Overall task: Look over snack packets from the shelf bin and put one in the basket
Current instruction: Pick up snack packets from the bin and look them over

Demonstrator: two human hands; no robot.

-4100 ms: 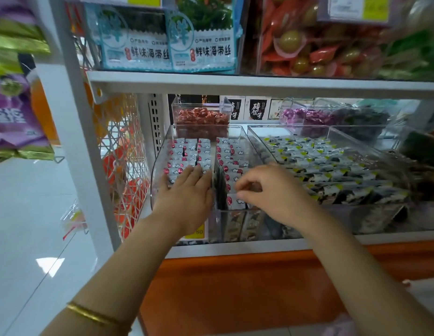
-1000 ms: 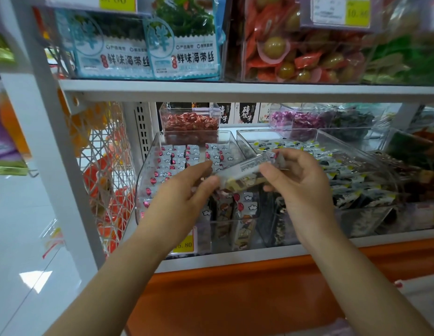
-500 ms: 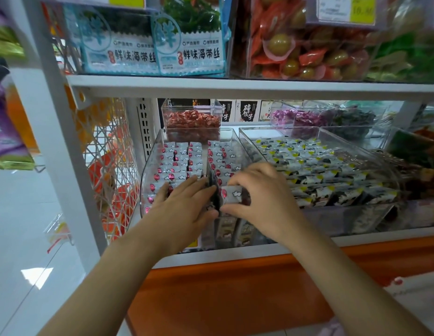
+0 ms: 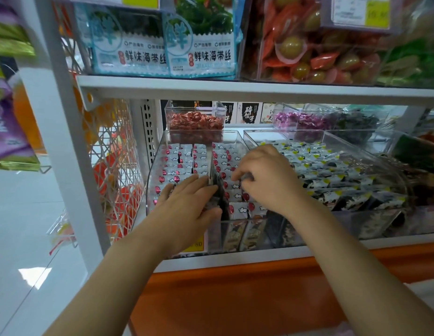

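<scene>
The step in hand looks like drawing 1 packet out of a tight row to look it over. It should go best if the right hand [image 4: 266,183] lifts straight up by the packet's top edge while the left hand [image 4: 186,207] presses the neighbours down, so only 1 comes free.

The right hand, at the centre of the frame, is drawn in small. Its fingers curl under and its fingertips pinch what seems to be the top of 1 packet [image 4: 247,177], though little of it shows. The left hand, just left of centre, lies released, its fingers nearly straight and flat on the snack packets [image 4: 179,163] of the left compartment, with the thumb beside the upright divider [image 4: 209,163].

Both hands are inside the clear shelf bin [image 4: 152,180], whose packets are white with red dots and cloud marks. To the right sits a second bin [image 4: 296,133] of dark packets with yellow corners. Behind, in the upper middle, stands a small tub of red sweets [image 4: 195,122]. The basket is not in view, so the put-down place lies somewhere outside the frame.
</scene>
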